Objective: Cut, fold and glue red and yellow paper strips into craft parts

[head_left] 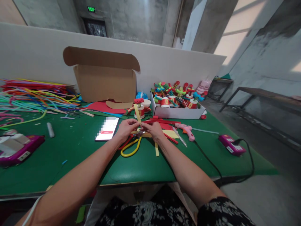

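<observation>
Between my two hands a narrow yellow paper strip [137, 113] stands upright over the green table. My left hand [128, 128] pinches the strip's lower end from the left, and my right hand [152, 128] pinches it from the right, the fingertips nearly touching. Just below lie scissors with yellow handles [130, 148], partly hidden by the hands. Another yellow strip [156, 149] lies under my right wrist. Behind the held strip stands a small cup figure [139, 110] with a red top and striped coiled arms.
At right are a pink glue gun [185, 130], a pen [180, 138] and a purple power strip [232, 145] with a cord. A white box [177, 113] holds several cup figures. A phone [107, 128] lies left, near piled coloured stems [35, 97] and an open cardboard box [105, 83].
</observation>
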`<action>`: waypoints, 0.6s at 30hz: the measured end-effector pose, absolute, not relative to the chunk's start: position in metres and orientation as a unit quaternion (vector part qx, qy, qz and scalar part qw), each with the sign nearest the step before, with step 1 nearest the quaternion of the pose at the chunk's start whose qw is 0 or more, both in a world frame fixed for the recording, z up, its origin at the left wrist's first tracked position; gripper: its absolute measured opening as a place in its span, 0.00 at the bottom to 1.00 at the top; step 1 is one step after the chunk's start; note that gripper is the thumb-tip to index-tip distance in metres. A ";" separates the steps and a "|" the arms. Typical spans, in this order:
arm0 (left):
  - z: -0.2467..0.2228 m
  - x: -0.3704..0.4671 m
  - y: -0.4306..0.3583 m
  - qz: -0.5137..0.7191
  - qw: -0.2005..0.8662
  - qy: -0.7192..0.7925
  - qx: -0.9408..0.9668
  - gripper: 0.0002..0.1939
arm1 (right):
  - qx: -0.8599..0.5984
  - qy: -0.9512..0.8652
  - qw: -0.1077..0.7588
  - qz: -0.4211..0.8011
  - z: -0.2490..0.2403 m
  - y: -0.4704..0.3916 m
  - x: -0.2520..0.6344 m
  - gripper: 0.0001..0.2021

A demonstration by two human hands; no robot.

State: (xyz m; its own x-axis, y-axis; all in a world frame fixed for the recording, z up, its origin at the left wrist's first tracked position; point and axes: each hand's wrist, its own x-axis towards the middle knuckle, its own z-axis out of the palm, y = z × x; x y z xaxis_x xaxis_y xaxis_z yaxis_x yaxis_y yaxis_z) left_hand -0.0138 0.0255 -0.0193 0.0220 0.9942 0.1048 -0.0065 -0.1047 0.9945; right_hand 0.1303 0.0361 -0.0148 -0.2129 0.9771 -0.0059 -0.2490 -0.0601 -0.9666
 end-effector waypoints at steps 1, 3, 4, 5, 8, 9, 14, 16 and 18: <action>-0.020 -0.014 0.026 0.523 0.478 0.468 0.528 0.17 | -0.385 -0.474 0.495 0.619 -0.015 0.036 0.131 0.13; -0.020 -0.015 0.027 0.530 0.480 0.464 0.523 0.17 | -0.380 -0.472 0.489 0.627 -0.015 0.038 0.132 0.12; -0.020 -0.015 0.028 0.535 0.483 0.459 0.519 0.16 | -0.373 -0.471 0.483 0.636 -0.015 0.039 0.133 0.12; -0.020 -0.015 0.028 0.541 0.486 0.453 0.515 0.17 | -0.366 -0.469 0.479 0.645 -0.015 0.040 0.133 0.13; -0.018 -0.016 0.028 0.553 0.491 0.446 0.504 0.17 | -0.346 -0.454 0.480 0.666 -0.018 0.043 0.135 0.13; -0.018 -0.016 0.028 0.554 0.492 0.446 0.502 0.17 | -0.344 -0.447 0.482 0.670 -0.020 0.044 0.136 0.13; -0.017 -0.014 0.026 0.546 0.506 0.439 0.503 0.18 | -0.342 -0.424 0.464 0.698 -0.024 0.046 0.136 0.13; -0.016 -0.013 0.025 0.548 0.509 0.435 0.500 0.18 | -0.338 -0.422 0.460 0.704 -0.023 0.045 0.136 0.14; -0.016 -0.013 0.023 0.549 0.507 0.436 0.501 0.18 | -0.334 -0.422 0.461 0.705 -0.023 0.044 0.135 0.16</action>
State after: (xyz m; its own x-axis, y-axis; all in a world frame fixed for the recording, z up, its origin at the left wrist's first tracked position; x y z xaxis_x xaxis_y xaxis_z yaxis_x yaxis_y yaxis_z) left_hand -0.0127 0.0234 -0.0157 0.0155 0.9941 0.1075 -0.1204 -0.1049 0.9872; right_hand 0.1355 0.0445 -0.0228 -0.3517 0.9325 -0.0822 -0.3682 -0.2185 -0.9037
